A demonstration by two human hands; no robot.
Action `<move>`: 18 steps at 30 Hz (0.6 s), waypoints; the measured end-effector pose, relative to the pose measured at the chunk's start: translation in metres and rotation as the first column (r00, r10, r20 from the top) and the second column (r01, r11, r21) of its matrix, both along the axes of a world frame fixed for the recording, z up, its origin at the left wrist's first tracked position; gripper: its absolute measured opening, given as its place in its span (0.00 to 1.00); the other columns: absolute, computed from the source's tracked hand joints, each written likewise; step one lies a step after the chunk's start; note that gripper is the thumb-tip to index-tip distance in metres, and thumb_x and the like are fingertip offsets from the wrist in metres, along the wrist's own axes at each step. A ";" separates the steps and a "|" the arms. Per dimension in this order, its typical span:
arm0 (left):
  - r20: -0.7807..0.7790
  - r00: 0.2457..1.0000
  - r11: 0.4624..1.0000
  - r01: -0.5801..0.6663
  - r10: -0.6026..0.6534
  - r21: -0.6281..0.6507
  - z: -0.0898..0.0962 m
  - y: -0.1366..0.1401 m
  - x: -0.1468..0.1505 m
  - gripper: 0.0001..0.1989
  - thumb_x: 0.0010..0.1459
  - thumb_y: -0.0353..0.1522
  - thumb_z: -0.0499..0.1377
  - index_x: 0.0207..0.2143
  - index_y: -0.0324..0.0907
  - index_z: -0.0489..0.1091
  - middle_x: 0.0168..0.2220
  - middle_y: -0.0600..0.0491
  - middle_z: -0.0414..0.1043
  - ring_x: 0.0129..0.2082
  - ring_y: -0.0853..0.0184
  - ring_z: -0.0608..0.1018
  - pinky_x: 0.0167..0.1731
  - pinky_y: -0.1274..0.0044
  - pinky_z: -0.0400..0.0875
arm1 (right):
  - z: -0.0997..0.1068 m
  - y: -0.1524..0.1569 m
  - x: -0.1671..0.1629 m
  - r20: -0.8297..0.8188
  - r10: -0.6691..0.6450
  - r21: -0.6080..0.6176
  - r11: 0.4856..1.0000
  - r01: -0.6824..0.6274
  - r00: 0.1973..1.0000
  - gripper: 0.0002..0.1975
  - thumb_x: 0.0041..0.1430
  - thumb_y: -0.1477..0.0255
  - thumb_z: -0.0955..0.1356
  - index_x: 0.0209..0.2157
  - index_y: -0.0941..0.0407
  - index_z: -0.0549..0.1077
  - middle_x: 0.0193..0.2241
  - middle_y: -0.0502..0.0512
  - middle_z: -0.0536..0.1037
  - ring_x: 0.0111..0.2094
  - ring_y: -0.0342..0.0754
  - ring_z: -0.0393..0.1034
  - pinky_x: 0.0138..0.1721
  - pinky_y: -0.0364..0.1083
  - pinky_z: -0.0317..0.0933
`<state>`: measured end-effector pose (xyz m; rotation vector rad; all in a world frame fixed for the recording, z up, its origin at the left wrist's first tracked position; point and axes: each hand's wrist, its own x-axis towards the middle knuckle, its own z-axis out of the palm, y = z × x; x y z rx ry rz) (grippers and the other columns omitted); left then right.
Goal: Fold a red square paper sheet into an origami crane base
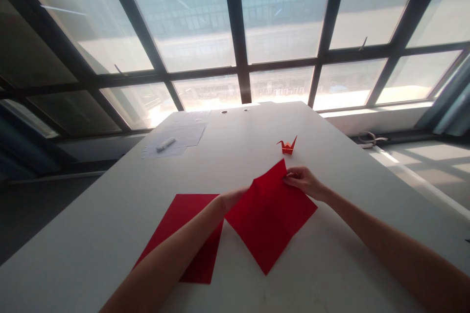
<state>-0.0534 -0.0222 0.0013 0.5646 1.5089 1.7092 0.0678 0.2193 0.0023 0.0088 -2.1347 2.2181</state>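
Red sheet (270, 220) is in the middle of the work area, above the white table (297, 283), corners at about 12, 3, 6 and 9 o'clock; contact with the tabletop cannot be determined. Right hand (301, 182), at the sheet's 2 o'clock, pinches its edge between thumb and fingers. Left hand (234, 199) is at 10 o'clock, partly behind the sheet; its fingers are hidden and their state cannot be told. A second red sheet (178, 212) lies flat toward 9 o'clock, the left forearm crossing over it. Past the top corner, toward 12 o'clock, stands a folded red crane (288, 147). White papers (194, 132) lie at 10 o'clock.
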 end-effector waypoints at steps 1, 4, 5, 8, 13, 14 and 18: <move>0.049 0.996 0.996 0.081 -0.080 -0.026 0.003 0.001 0.003 0.17 0.58 0.41 0.63 0.46 0.40 0.74 0.34 0.48 0.79 0.34 0.58 0.81 0.32 0.71 0.76 | -0.001 -0.002 -0.001 -0.021 -0.016 0.028 0.999 0.017 1.000 0.16 0.53 0.58 0.73 0.34 0.57 0.78 0.31 0.55 0.80 0.31 0.50 0.75 0.31 0.46 0.69; 0.331 0.846 0.880 0.468 -0.418 -0.084 0.014 0.005 0.012 0.22 0.51 0.39 0.69 0.47 0.41 0.73 0.40 0.44 0.78 0.40 0.57 0.81 0.36 0.71 0.77 | -0.001 -0.005 -0.002 -0.062 -0.045 0.080 0.996 0.050 0.997 0.18 0.50 0.58 0.74 0.37 0.57 0.79 0.30 0.55 0.80 0.29 0.49 0.73 0.28 0.44 0.67; 0.371 0.807 0.852 0.519 -0.459 -0.075 0.017 0.007 0.014 0.22 0.51 0.38 0.70 0.47 0.40 0.73 0.42 0.43 0.78 0.42 0.57 0.81 0.38 0.72 0.77 | -0.001 -0.005 -0.002 -0.051 -0.056 0.060 0.996 0.059 0.997 0.21 0.50 0.57 0.74 0.40 0.57 0.78 0.31 0.55 0.80 0.29 0.49 0.74 0.28 0.44 0.67; 0.333 0.832 0.878 0.479 -0.445 -0.023 0.021 0.011 0.018 0.22 0.52 0.35 0.69 0.47 0.39 0.72 0.47 0.40 0.76 0.46 0.55 0.79 0.42 0.71 0.77 | -0.003 -0.005 -0.005 0.038 -0.142 -0.108 0.983 0.145 0.989 0.28 0.57 0.50 0.67 0.51 0.55 0.73 0.37 0.58 0.81 0.33 0.52 0.76 0.32 0.47 0.70; 0.202 0.964 0.978 0.142 -0.172 0.154 0.016 0.020 0.022 0.24 0.54 0.35 0.68 0.51 0.38 0.68 0.54 0.37 0.71 0.50 0.51 0.77 0.49 0.64 0.74 | -0.009 -0.015 -0.007 0.101 -0.244 -0.225 0.939 0.261 0.965 0.40 0.61 0.41 0.51 0.45 0.59 0.75 0.41 0.65 0.80 0.39 0.54 0.77 0.37 0.50 0.71; 0.185 0.975 0.981 0.090 -0.122 0.174 0.014 0.021 0.023 0.25 0.53 0.35 0.68 0.51 0.38 0.68 0.54 0.37 0.70 0.50 0.51 0.77 0.50 0.63 0.73 | -0.009 -0.019 -0.005 0.095 -0.211 -0.191 0.955 0.226 0.973 0.40 0.60 0.41 0.51 0.44 0.59 0.75 0.40 0.65 0.80 0.38 0.54 0.77 0.35 0.49 0.71; 0.122 0.990 0.983 0.055 -0.077 0.177 0.012 0.024 0.028 0.25 0.51 0.34 0.70 0.50 0.37 0.69 0.53 0.37 0.71 0.50 0.50 0.77 0.48 0.62 0.74 | -0.013 -0.038 -0.001 -0.001 -0.179 -0.044 0.983 0.179 0.984 0.27 0.56 0.47 0.67 0.39 0.58 0.78 0.35 0.61 0.81 0.32 0.52 0.76 0.27 0.46 0.68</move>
